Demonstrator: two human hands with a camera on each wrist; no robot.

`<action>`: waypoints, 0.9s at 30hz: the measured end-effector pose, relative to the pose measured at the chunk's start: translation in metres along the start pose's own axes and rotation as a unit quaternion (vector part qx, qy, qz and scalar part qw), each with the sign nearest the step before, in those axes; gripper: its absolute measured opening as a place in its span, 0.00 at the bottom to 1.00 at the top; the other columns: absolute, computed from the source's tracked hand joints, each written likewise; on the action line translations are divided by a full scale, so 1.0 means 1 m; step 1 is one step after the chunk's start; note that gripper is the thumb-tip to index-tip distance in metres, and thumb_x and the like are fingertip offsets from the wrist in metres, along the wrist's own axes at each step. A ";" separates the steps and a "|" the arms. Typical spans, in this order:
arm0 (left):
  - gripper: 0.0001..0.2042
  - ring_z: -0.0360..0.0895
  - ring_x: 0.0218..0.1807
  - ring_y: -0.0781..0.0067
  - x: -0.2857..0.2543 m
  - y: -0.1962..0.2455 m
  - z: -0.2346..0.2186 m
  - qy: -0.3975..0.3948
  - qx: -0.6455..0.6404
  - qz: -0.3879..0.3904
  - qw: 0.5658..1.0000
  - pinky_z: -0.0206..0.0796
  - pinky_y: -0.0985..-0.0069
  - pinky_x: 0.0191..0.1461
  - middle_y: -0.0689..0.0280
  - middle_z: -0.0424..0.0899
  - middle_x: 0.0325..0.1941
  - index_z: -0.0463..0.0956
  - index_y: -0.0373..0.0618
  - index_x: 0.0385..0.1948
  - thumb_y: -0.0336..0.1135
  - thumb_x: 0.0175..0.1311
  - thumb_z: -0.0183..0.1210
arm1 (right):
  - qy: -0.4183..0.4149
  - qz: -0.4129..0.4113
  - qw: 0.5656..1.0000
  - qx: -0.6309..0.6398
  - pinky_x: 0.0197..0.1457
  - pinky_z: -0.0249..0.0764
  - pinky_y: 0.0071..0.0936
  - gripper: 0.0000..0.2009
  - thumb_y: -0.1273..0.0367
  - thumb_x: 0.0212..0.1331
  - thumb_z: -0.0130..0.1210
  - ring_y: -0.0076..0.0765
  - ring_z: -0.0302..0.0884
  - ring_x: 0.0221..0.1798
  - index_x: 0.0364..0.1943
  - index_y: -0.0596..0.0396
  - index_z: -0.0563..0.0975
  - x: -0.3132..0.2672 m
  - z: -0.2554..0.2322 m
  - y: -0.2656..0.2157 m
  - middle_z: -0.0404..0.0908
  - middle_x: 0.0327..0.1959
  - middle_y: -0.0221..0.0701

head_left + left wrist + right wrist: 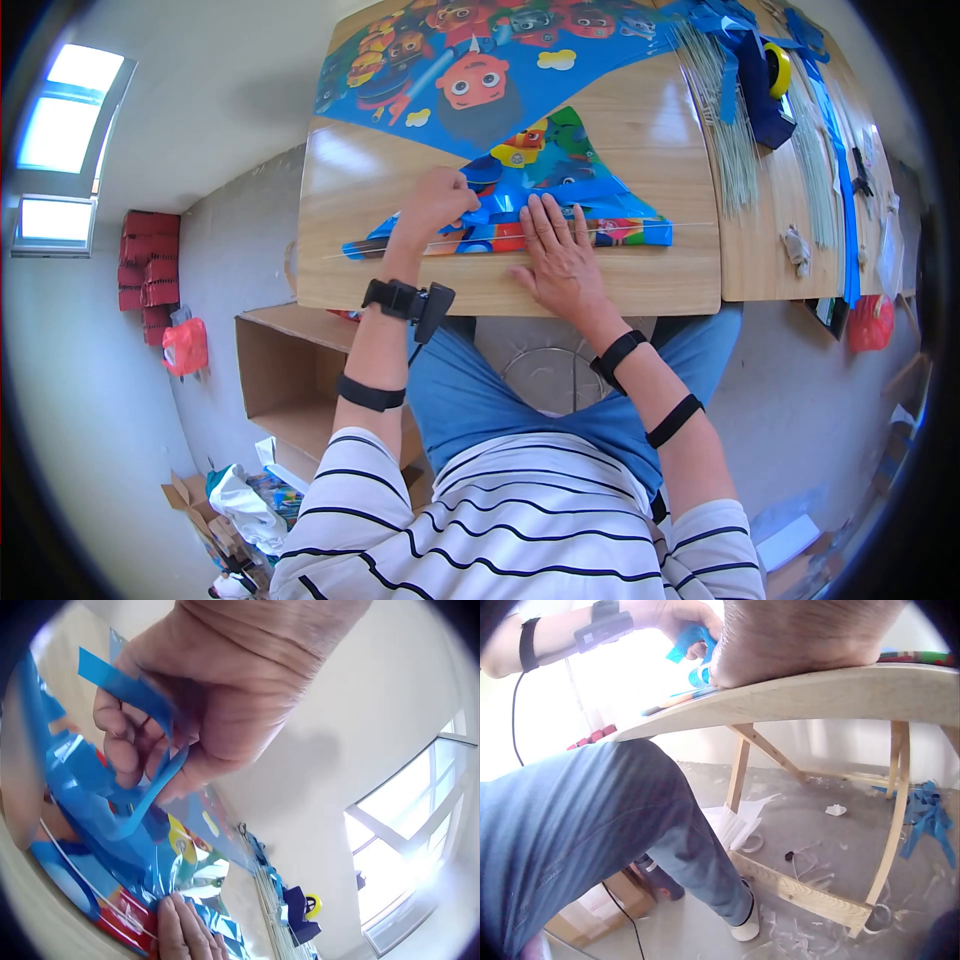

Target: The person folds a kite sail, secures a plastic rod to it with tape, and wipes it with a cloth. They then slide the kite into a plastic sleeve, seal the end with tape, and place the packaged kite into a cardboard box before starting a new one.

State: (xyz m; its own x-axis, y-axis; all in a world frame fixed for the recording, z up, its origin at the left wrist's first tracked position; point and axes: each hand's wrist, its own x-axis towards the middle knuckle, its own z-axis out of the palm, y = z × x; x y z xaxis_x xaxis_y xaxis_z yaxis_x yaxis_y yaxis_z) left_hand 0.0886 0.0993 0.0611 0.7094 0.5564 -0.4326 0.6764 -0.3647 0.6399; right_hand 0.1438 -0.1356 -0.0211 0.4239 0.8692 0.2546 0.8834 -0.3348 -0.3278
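A triangular piece of shiny printed film [600, 195], blue with cartoon figures, lies folded near the table's front edge. A thin pale rod [82, 874] runs along its near side. My left hand [437, 205] pinches a blue strip of tape [112, 679] just above the film; one end sticks up past the fingers and the rest loops down toward the film. To the right, my right hand [560, 262] presses on the film and rod, fingers straight and spread.
Beyond the film spreads a larger printed sheet [590, 85]. At the right are a bundle of thin rods [735, 165], a dark blue dispenser [768, 120] with a yellow roll [777, 70], and long blue strips [845, 200]. A cardboard box [275, 375] stands below the table's left front.
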 end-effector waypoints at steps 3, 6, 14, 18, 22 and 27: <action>0.06 0.80 0.26 0.73 0.001 0.007 0.004 0.005 -0.003 -0.013 1.000 0.75 0.72 0.29 0.65 0.82 0.26 0.79 0.40 0.24 0.30 0.55 0.66 | 0.007 -0.002 1.000 0.001 0.86 0.37 0.57 0.44 0.44 0.64 0.56 0.48 0.44 0.86 0.76 0.61 0.62 0.000 0.001 0.000 0.56 0.82 0.41; 0.05 0.80 0.25 0.74 -0.009 -0.005 -0.028 0.024 -0.061 -0.018 0.998 0.74 0.74 0.28 0.65 0.82 0.25 0.79 0.42 0.23 0.29 0.57 0.64 | 0.005 0.002 1.000 0.006 0.86 0.37 0.57 0.44 0.44 0.63 0.56 0.48 0.45 0.85 0.76 0.61 0.62 -0.001 0.001 -0.001 0.56 0.81 0.41; 0.10 0.73 0.19 0.81 -0.038 -0.116 -0.132 0.025 -0.127 -0.108 0.986 0.61 0.81 0.20 0.69 0.78 0.24 0.78 0.44 0.28 0.37 0.66 0.66 | 0.005 0.005 1.000 0.009 0.86 0.38 0.57 0.45 0.44 0.62 0.58 0.47 0.45 0.85 0.76 0.61 0.62 0.001 0.000 -0.003 0.56 0.81 0.41; 0.11 0.70 0.18 0.83 -0.035 -0.155 -0.132 -0.001 -0.241 -0.122 0.963 0.59 0.83 0.19 0.72 0.76 0.23 0.77 0.47 0.29 0.39 0.68 0.67 | 0.000 0.005 1.000 0.004 0.85 0.38 0.56 0.45 0.44 0.62 0.59 0.46 0.45 0.86 0.76 0.61 0.62 0.001 -0.001 -0.003 0.55 0.82 0.41; 0.10 0.70 0.19 0.84 -0.031 -0.165 -0.128 0.006 -0.232 -0.120 0.965 0.60 0.84 0.20 0.74 0.73 0.22 0.76 0.48 0.29 0.38 0.67 0.67 | -0.010 0.010 1.000 0.007 0.85 0.38 0.56 0.44 0.45 0.63 0.58 0.44 0.45 0.86 0.76 0.60 0.62 0.002 -0.002 -0.004 0.54 0.82 0.40; 0.08 0.75 0.24 0.79 -0.019 -0.187 -0.134 0.088 -0.017 -0.128 0.988 0.68 0.77 0.27 0.72 0.79 0.26 0.80 0.46 0.33 0.36 0.62 0.69 | -0.009 0.007 1.000 -0.006 0.85 0.38 0.56 0.44 0.45 0.63 0.57 0.44 0.45 0.86 0.76 0.59 0.62 0.002 -0.001 -0.005 0.55 0.82 0.39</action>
State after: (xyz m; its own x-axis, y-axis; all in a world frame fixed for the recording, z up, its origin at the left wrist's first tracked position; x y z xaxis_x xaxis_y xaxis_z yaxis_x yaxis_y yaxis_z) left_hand -0.0779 0.2574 0.0348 0.4691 0.7496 -0.4671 0.8193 -0.1719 0.5469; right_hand 0.1406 -0.1330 -0.0178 0.4328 0.8707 0.2337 0.8796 -0.3510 -0.3211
